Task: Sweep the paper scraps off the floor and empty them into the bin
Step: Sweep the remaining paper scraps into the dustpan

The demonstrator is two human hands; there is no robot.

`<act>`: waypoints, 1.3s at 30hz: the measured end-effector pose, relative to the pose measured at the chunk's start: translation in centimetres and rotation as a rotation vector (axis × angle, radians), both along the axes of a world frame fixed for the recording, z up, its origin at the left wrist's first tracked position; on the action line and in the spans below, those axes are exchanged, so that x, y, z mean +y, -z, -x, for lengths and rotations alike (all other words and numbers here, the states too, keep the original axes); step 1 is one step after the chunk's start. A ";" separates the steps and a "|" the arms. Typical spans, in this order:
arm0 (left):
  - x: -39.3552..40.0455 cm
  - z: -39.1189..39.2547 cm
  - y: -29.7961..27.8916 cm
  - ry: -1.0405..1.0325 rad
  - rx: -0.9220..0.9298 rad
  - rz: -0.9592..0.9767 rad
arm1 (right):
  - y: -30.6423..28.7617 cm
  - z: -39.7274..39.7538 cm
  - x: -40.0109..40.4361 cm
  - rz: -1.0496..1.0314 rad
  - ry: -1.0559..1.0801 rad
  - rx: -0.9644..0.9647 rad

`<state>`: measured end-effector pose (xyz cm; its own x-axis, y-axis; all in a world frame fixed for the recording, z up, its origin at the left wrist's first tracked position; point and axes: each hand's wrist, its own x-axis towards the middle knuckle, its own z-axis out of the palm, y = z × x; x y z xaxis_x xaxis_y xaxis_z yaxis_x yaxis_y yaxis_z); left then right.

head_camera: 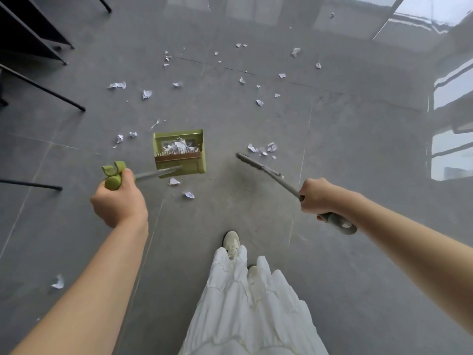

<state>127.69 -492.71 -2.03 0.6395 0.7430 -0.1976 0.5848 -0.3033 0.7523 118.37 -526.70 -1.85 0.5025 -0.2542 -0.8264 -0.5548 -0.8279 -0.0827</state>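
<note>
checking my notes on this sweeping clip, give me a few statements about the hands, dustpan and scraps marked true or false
1. The left hand holds the green handle of the dustpan. True.
2. The dustpan is empty. False: crumpled paper already lies inside it.
3. The right hand holds the grey broom handle. True.
4. The broom head points at a cluster of scraps to the right of the dustpan. True.
5. All paper scraps have been swept up. False: many still lie scattered on the grey floor, mostly beyond the dustpan.
6. The bin stands beside the dustpan. False: no bin is in view.
</note>
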 end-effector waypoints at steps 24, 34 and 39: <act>-4.8 -10.3 -0.4 0.007 -0.055 -0.057 | 5.8 -10.0 0.7 -0.351 0.208 0.146; -16.0 -12.9 -0.6 -0.045 -0.001 -0.067 | 2.2 -15.4 -19.5 -0.135 0.250 0.105; -20.8 -14.3 -0.1 -0.054 -0.031 -0.024 | 0.3 -16.2 -23.3 -0.120 0.214 0.035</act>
